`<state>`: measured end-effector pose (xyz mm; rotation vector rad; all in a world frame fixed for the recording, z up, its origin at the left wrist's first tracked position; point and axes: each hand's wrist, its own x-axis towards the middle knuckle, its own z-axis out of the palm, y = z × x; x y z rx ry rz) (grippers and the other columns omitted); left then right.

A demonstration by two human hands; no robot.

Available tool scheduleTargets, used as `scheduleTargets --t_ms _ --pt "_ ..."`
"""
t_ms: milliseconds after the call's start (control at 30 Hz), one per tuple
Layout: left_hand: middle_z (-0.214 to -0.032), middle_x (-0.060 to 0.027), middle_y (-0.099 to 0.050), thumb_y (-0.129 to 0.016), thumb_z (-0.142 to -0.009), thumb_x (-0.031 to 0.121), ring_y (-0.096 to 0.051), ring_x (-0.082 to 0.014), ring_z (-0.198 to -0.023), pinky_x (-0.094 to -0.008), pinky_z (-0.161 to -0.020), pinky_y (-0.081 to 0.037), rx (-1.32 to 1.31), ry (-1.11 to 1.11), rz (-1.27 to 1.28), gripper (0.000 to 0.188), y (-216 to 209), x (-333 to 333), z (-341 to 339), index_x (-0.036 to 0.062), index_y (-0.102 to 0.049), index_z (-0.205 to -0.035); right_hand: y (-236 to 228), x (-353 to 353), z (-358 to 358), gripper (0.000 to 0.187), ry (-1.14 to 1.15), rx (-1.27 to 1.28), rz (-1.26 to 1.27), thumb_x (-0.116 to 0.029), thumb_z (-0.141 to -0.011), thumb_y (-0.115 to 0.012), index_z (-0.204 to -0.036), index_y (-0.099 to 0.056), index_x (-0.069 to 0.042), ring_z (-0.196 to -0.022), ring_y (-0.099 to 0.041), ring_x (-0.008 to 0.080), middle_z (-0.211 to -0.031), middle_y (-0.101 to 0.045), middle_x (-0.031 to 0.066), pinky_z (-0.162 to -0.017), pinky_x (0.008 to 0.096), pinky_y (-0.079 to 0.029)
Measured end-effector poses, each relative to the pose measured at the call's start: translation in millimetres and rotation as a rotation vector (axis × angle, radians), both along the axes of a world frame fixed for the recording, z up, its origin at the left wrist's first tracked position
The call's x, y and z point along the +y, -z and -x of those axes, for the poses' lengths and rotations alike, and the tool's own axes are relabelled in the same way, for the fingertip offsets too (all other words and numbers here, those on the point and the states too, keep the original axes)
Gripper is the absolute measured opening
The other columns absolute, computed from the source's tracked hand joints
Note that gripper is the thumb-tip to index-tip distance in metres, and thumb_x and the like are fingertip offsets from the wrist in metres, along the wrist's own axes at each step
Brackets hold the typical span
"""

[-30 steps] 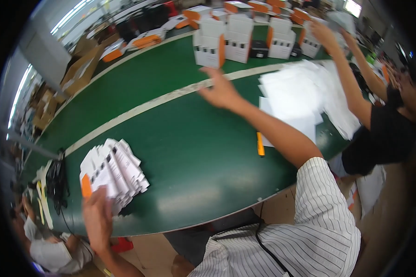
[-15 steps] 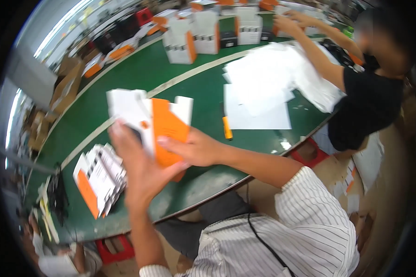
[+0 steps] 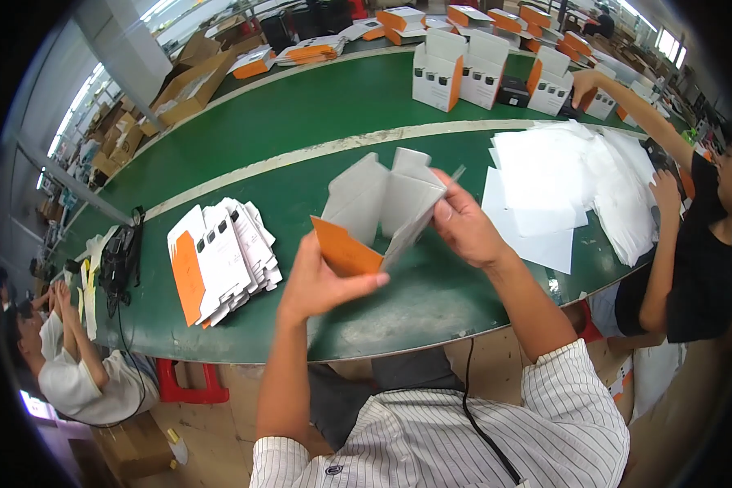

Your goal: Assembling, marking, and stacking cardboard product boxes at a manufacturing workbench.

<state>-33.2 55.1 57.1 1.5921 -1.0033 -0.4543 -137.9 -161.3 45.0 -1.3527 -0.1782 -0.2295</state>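
One half-opened carton [image 3: 356, 195] is held up over the green table [image 3: 382, 327], between piled flat boxes [image 3: 229, 264] and white sheets [image 3: 541, 171]. From where I stand, the left hand [image 3: 313, 285] cups its orange side, thumb spread from partly hidden fingers, while the right hand [image 3: 473, 234] pinches its right edge between thumb and fingers.

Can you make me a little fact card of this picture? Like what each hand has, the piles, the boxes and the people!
Left hand: holding the orange side of an open carton
Right hand: holding the carton's other side
Left pile: flat white-and-orange cartons on the green table
Right pile: overlapping white sheets
Far side: standing white-and-orange boxes, some with flaps raised
Other people: a person in black on the right, a person in white on the left
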Motion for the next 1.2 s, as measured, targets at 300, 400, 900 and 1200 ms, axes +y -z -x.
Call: scheduleTargets --t_ms 300,400,900,1200 --pt "-0.120 -0.0110 -0.049 -0.059 -0.082 0.022 -0.047 -0.0205 -0.113 -0.0336 -0.098 -0.037 0.313 -0.253 0.499 0.065 16.8 -26.1 23.4 0.0001 -0.030 -0.136 -12.3 51.7 5.0 0.059 0.162 -0.068 -0.059 -0.029 -0.091 -0.063 -0.135 -0.032 -0.005 -0.108 -0.047 0.0142 -0.117 -0.049 0.0079 -0.090 0.0281 -0.042" --pt "-0.125 -0.0130 -0.043 -0.054 -0.085 0.021 -0.045 -0.0214 -0.113 -0.0351 -0.099 -0.036 0.317 -0.258 0.450 0.065 14.4 -36.2 27.1 0.0004 -0.025 -0.139 -20.8 48.8 4.6 0.049 0.251 0.047 -0.014 -0.027 -0.094 -0.058 -0.132 -0.036 -0.004 -0.102 -0.049 0.0125 -0.110 -0.052 0.0075 -0.088 0.0278 -0.043" --pt "-0.127 -0.0242 -0.043 -0.041 -0.087 0.011 -0.047 -0.0279 -0.113 -0.0400 -0.099 -0.037 -0.339 -0.387 0.556 0.028 11.9 -34.8 31.5 -0.0049 -0.053 -0.106 -5.9 12.9 -5.8 0.038 -0.139 0.054 -0.229 -0.023 -0.098 -0.049 -0.132 -0.043 -0.006 -0.107 -0.048 0.0085 -0.115 -0.052 0.0013 -0.096 0.0271 -0.037" --pt "-0.124 -0.0153 -0.046 -0.046 -0.077 0.002 -0.043 -0.0214 -0.118 -0.0311 -0.096 -0.034 0.048 0.002 0.535 0.020 -8.1 -15.6 11.5 0.0000 -0.059 -0.091 -9.9 11.0 -9.6 0.038 -0.181 -0.071 -0.080 -0.003 -0.082 -0.057 -0.120 -0.053 -0.005 -0.113 -0.051 0.0144 -0.122 -0.051 0.0080 -0.095 0.0282 -0.042"
